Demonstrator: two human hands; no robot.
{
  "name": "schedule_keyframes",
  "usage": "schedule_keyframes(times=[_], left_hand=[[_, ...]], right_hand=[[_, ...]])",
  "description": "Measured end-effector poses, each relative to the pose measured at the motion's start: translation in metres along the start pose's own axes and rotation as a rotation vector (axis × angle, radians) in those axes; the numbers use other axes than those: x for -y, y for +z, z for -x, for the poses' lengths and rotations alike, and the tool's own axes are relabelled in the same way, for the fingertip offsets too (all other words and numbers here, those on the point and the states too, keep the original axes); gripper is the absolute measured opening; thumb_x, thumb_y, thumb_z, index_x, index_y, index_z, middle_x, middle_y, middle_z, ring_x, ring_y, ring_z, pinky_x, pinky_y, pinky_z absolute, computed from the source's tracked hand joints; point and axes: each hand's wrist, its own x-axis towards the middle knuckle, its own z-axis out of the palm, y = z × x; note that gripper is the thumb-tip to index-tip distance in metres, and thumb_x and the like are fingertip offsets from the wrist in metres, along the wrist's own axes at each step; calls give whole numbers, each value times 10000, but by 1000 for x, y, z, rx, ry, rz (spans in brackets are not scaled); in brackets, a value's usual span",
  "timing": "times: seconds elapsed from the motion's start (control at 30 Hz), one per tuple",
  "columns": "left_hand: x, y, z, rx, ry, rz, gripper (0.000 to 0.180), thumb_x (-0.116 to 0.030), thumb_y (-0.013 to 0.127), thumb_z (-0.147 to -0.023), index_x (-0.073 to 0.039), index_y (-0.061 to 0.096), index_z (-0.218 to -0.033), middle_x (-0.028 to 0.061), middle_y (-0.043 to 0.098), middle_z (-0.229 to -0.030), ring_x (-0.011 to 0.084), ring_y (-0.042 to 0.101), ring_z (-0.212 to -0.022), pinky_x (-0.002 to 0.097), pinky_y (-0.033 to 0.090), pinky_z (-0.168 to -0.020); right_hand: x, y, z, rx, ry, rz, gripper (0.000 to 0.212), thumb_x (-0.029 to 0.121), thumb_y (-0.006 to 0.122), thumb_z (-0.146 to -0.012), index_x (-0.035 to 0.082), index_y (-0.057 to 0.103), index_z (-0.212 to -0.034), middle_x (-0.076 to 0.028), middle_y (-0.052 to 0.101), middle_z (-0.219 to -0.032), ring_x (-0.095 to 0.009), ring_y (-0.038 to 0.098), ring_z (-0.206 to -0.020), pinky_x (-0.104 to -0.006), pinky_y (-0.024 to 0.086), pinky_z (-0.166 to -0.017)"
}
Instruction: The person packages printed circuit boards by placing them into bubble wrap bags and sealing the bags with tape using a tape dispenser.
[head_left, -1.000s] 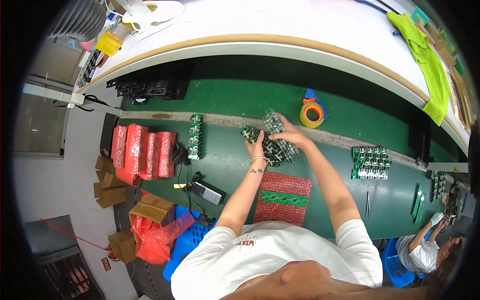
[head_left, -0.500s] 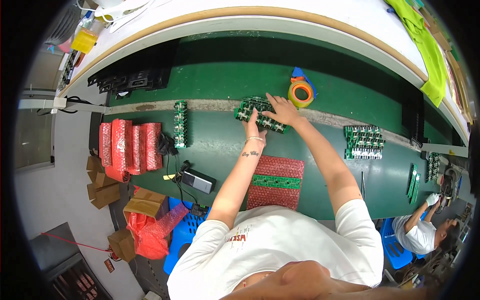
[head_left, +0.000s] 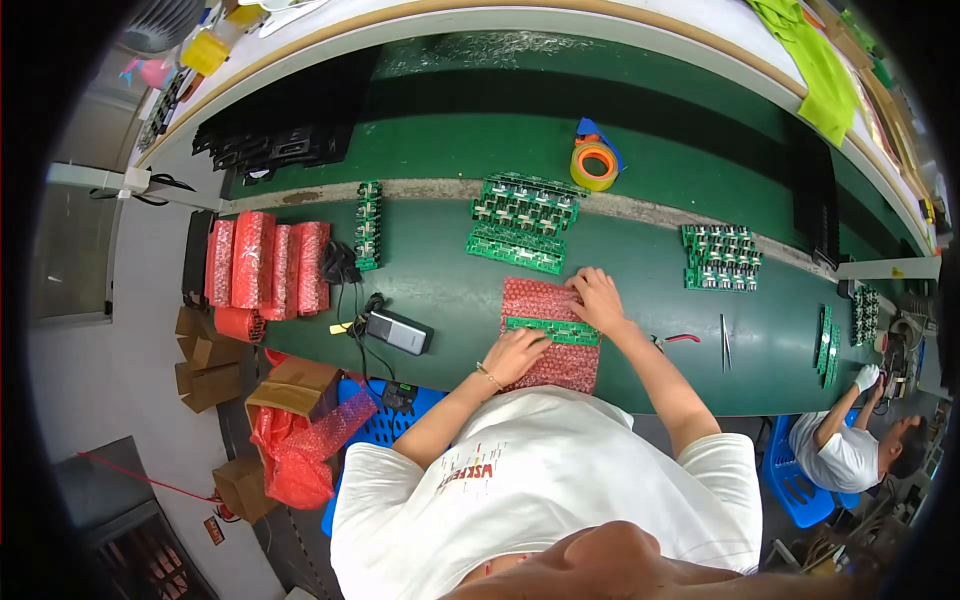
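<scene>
A long green circuit board (head_left: 552,331) lies across a sheet of red bubble wrap (head_left: 556,368) in front of me. My left hand (head_left: 516,356) rests at the near left of the board, its fingers stretched over the wrap and touching the board's lower edge. At the wrap's far right edge is my right hand (head_left: 597,300), fingers apart and bent a little downward; its fingertips touch the wrap. Beyond the wrap sits a group of populated circuit boards (head_left: 522,212), with a green board (head_left: 515,247) on its near side. Neither hand is on those.
Rolled red bubble-wrap bundles (head_left: 254,260), a board strip (head_left: 369,225) and a power bank (head_left: 399,332) are to the left. A tape dispenser (head_left: 596,165) stands far back. Rightward lie stacked boards (head_left: 720,257), red-handled pliers (head_left: 682,338) and tweezers (head_left: 726,342). A co-worker (head_left: 850,450) sits far right.
Both hands have left the far group of boards and come back to the bubble wrap and its board. The red-handled pliers, hidden before by my right arm, now show. The view has shifted slightly.
</scene>
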Motion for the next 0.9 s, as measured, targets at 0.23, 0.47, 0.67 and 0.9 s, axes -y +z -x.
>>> schedule_keyframes(times=[0.23,0.47,0.67,0.9], left_hand=[[-12,7,11,-64,116,-115,339,-188,608,-839,-121,590,-1171,34,545,-1166,228,535,-1010,316,485,-809],[-11,23,33,-60,61,-48,370,-201,598,-846,-109,561,-1202,54,516,-1218,247,527,-1030,323,486,-814],[-20,23,39,-70,43,-80,545,-305,557,-875,-77,433,-1353,102,400,-1410,300,402,-1259,382,375,-1012],[-19,37,56,57,-58,-189,726,-438,487,-900,-49,256,-1469,98,196,-1559,288,146,-1441,456,139,-1154]], right_hand=[[29,-14,24,274,30,-152,137,166,644,-795,78,599,-890,-60,639,-938,-257,592,-844,-332,452,-764],[39,24,91,-101,-260,-130,169,129,614,-825,58,631,-978,-81,680,-1016,-281,621,-1004,-353,475,-860],[37,31,99,-164,-233,-202,196,138,613,-840,44,662,-1005,-89,685,-1015,-280,622,-1009,-354,476,-880],[42,5,-13,-278,-52,-219,282,187,627,-836,34,642,-1072,-107,651,-1074,-294,589,-932,-361,461,-878]])
